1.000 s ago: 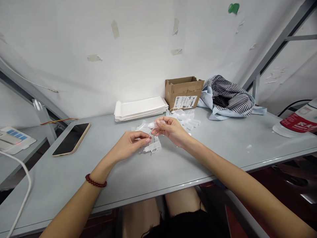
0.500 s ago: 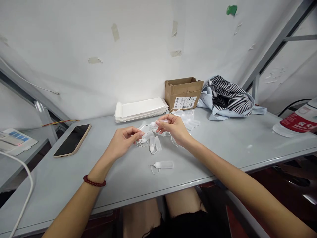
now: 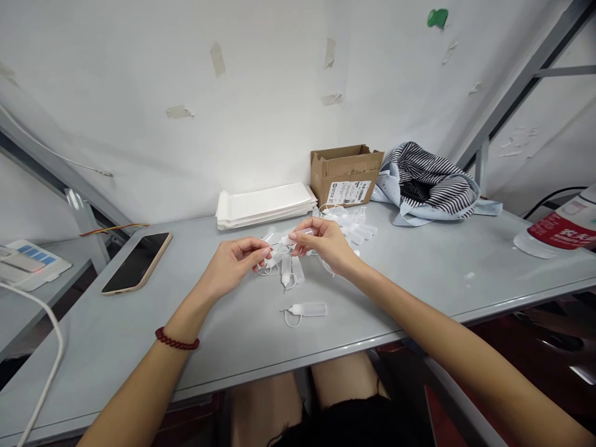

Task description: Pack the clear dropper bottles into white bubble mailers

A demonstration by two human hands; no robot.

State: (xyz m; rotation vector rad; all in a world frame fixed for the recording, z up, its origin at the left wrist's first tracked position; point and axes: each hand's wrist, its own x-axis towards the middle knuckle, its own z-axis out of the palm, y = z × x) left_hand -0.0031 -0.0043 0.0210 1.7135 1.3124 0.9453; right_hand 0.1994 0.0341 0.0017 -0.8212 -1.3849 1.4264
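My right hand (image 3: 327, 243) pinches a small clear needle-tip bottle (image 3: 302, 233) with a white top, its tip end pointing left. Thumb and fingertips of my left hand (image 3: 239, 261) are pressed together just left of that tip; whatever lies between them is too small to make out. Beneath both hands is a loose pile of similar bottles (image 3: 286, 270) with looped cap straps, partly hidden by my fingers. One separate needle-tip bottle (image 3: 313, 309) lies on its side nearer the table's front edge, tip to the left.
More bottles (image 3: 358, 226) lie behind my right hand, before a cardboard box (image 3: 347, 171). A stack of white trays (image 3: 265, 205) rests against the wall. A phone (image 3: 137, 263) lies left, striped cloth (image 3: 428, 180) right, and a red-labelled jug (image 3: 561, 230) at the far right.
My right hand has shifted slightly down and left, bringing the bottle's tip nearer my left fingertips. My left hand is almost still.
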